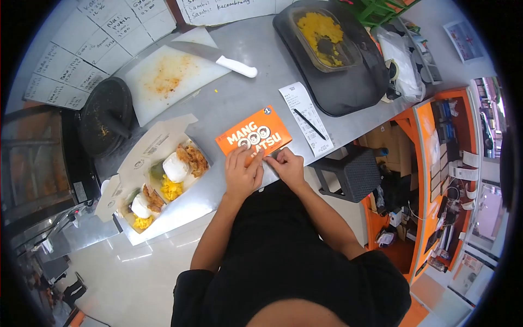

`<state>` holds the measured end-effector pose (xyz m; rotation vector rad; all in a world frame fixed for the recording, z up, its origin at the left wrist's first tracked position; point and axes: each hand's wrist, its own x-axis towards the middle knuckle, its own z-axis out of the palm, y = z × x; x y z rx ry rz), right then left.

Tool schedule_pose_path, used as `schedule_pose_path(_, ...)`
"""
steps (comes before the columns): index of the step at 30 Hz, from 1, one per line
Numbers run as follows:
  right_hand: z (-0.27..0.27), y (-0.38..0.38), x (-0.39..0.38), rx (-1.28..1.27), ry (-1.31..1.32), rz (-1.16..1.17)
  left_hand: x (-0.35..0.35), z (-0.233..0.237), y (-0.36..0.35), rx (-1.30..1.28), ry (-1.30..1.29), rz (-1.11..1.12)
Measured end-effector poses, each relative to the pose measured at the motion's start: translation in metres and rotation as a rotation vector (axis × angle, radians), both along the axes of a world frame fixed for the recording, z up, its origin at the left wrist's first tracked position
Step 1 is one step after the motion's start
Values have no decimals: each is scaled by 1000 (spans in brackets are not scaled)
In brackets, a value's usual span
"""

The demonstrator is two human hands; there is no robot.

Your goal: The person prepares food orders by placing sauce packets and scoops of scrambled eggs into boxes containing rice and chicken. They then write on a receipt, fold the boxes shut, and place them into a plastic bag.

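Note:
A closed orange cardboard meal box (229, 143) with white lettering and cartoon faces lies near the front edge of the steel counter. My left hand (243, 170) rests on its lid at the near side, fingers stretched out over the printing. At the box's near right corner my right hand (287, 167) has its fingers bent in a pinch on the front edge. To the left are two open meal boxes, a larger one (188, 124) and a smaller one (111, 192), each holding white rice, fried chicken and yellow food. A printed receipt (298, 98) with a black pen (309, 124) on it lies right of the orange box.
A cutting board (158, 98) with orange stains carries a white-handled knife (235, 66). At the left stands a dark stone mortar (101, 106). A clear tub of yellow food (327, 41) sits on a black tray (354, 90). A dark stool (354, 171) stands below the counter.

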<state>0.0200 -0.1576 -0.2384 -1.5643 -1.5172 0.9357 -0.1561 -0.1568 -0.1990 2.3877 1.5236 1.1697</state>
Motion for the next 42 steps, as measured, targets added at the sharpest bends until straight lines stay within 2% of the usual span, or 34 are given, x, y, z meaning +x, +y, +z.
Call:
schedule_pose_path(1, -3, 1, 3, 74, -205, 39, 3, -1, 1, 0, 3, 3)
schedule_pose_path(3, -1, 1, 5, 113, -223, 49, 10, -7, 2, 48, -54, 97)
schedule_pose_path(7, 7, 8, 22, 257, -237, 20, 12, -11, 6, 93, -11, 127)
schedule_pose_path(9, 22, 23, 29, 278, -188, 88, 11, -13, 3, 101, 25, 123)
schedule_pose_path(11, 23, 39, 36, 474, -351, 277, 8, -10, -2, 69, 95, 160)
schedule_pose_path(13, 14, 51, 40, 512, -328, 299, 6, 4, -3, -41, 212, 140)
schedule_pose_path(15, 16, 63, 37, 486, -375, 271, -1, 21, -14, -112, 209, 173)
schedule_pose_path(17, 25, 79, 33, 398, -397, 264, -14, 28, -32, -77, 31, 532)
schedule_pose_path(19, 40, 98, 27, 401, -475, 236, -44, 24, -58, 1, -77, 758)
schedule_pose_path(20, 66, 99, 19, 231, -589, 226, -62, 24, -69, 54, -152, 875)
schedule_pose_path(21, 79, 101, 4, 248, -585, 221, -85, 27, -80, 56, -121, 960)
schedule_pose_path(23, 103, 99, -37, 576, -295, 196, -131, 39, -86, 81, -112, 1075)
schedule_pose_path(25, 126, 101, -99, 695, -155, 310, -171, 54, -72, 120, -153, 1052)
schedule_pose_path(28, 141, 113, -176, 805, -249, 342, -209, 65, -43, 117, -80, 1050)
schedule_pose_path(30, 119, 115, -200, 432, -312, 489, -227, 64, -34, -25, 157, 1004)
schedule_pose_path(34, 97, 84, -178, 313, -336, 484, -224, 66, -41, 97, 124, 953)
schedule_pose_path(36, 76, 54, -159, 428, -74, 453, -230, 61, -48, 68, 143, 844)
schedule_pose_path(38, 63, 33, -150, 447, -63, 370, -240, 55, -52, 61, 156, 719)
schedule_pose_path(40, 63, 19, -133, 427, -27, 254, -232, 37, -59, -177, -8, 394)
schedule_pose_path(41, 61, 13, -131, 423, -65, 205, -218, 36, -61, -181, -28, 336)
schedule_pose_path(42, 55, 4, -129, 412, -9, 164, -204, 37, -69, -281, -166, 375)
